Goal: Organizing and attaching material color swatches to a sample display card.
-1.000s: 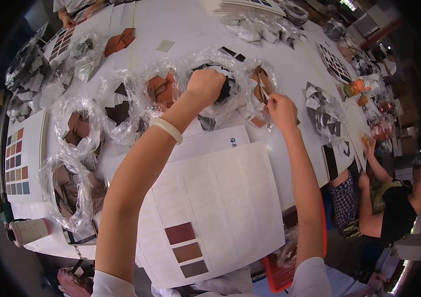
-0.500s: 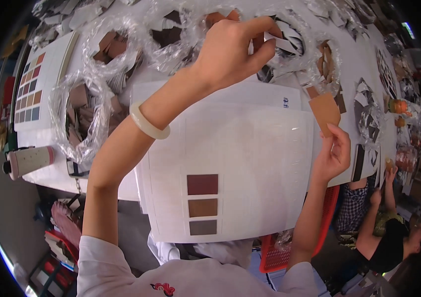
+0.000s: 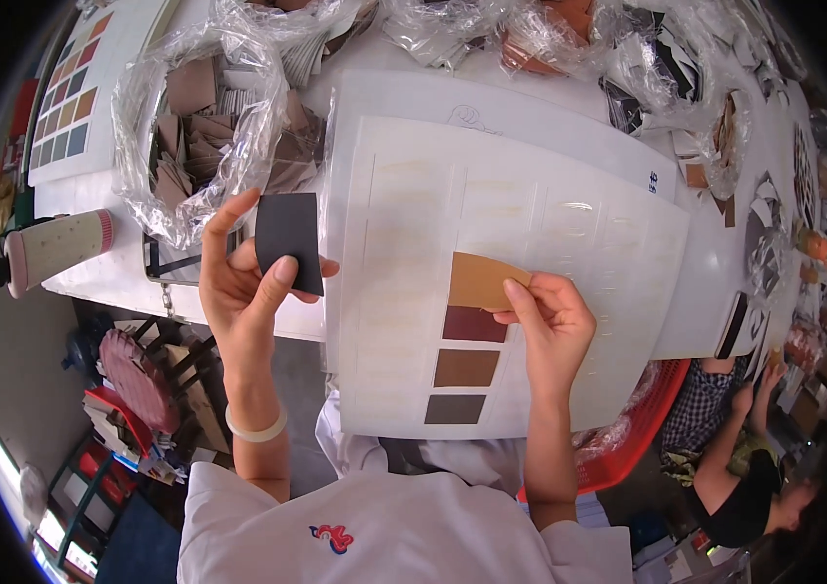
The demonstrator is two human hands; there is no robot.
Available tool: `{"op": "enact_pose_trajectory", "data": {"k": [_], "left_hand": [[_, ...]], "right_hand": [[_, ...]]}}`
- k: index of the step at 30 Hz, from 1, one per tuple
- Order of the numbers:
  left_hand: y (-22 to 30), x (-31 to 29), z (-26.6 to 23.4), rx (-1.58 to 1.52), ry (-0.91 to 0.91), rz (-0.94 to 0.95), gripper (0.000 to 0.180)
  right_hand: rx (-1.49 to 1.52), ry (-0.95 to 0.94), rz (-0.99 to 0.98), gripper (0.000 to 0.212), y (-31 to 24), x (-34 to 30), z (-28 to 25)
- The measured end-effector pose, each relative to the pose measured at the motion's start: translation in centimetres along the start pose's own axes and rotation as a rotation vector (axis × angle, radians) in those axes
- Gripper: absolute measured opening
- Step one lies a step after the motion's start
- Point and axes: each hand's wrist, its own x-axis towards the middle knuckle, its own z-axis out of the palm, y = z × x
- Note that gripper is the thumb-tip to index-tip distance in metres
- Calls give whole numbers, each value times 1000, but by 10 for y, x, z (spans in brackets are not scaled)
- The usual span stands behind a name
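In my left hand (image 3: 253, 292) is a black rectangular swatch (image 3: 289, 238), pinched between thumb and fingers left of the sheet. My right hand (image 3: 557, 326) grips a tan swatch (image 3: 481, 279) over the white sample sheet (image 3: 394, 321). The tan piece lies just above a column of swatches on that sheet: a dark red one (image 3: 475, 324), a brown one (image 3: 467, 368) and a grey one (image 3: 455, 409). Whether the tan piece touches the sheet, I cannot tell. Another white sheet (image 3: 530, 117) is underneath, its far part showing.
Clear plastic bags of loose swatches (image 3: 194, 136) line the far side of the white table. A colour chart (image 3: 68, 97) and a bottle (image 3: 58, 251) are at the left. At the right are a red basket (image 3: 618, 467) and another person (image 3: 744, 482).
My left hand has come back from the far bags to the near left with the black swatch. My right hand has moved left, bringing the tan swatch over the sheet.
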Motion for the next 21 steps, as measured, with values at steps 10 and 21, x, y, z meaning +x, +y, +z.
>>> {"op": "enact_pose_trajectory", "data": {"k": [10, 21], "left_hand": [[-6, -21, -3, 76, -202, -359, 54], [-6, 1, 39, 285, -686, -314, 8]], "right_hand": [[-80, 70, -26, 10, 3, 7, 15], [-126, 66, -47, 9, 6, 9, 14]]}}
